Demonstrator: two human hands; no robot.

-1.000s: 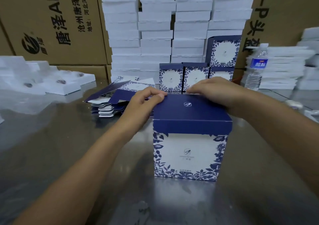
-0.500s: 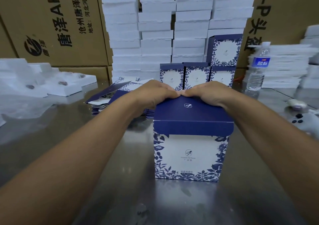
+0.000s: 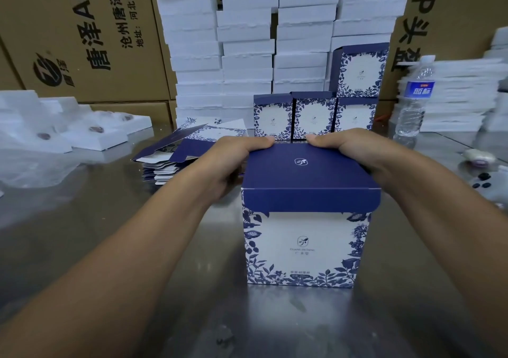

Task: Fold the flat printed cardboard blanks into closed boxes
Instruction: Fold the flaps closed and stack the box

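A person is standing at a shiny metal table (image 3: 96,247) and working on a blue-and-white box (image 3: 305,247) that is sitting upright right in front of them. Its dark blue lid panel (image 3: 308,168) is lying flat across the top, with a front flap folded down over the floral face.

The left hand (image 3: 228,162) is gripping the lid's far left corner, at about 10 o'clock from the lid's middle, thumb lying along the back edge and fingers curling down the side, closed on the box. The right hand (image 3: 354,149) is doing the same at 2 o'clock, thumb on the back edge, fingers wrapping over the right side; the fingertips themselves are hidden behind the box, so how hard they are pressing is probably not something one can judge.

At 10 o'clock from the box, just beyond the left wrist, a pile of flat printed blanks (image 3: 187,151) is lying on the table. Straight ahead at 12 o'clock, a row of finished boxes (image 3: 314,117) is standing, with one more box (image 3: 360,69) sitting higher behind them against stacks of white foam trays (image 3: 247,41). At 2 o'clock a water bottle (image 3: 413,99) is standing upright. Brown shipping cartons (image 3: 82,36) are lining the back.
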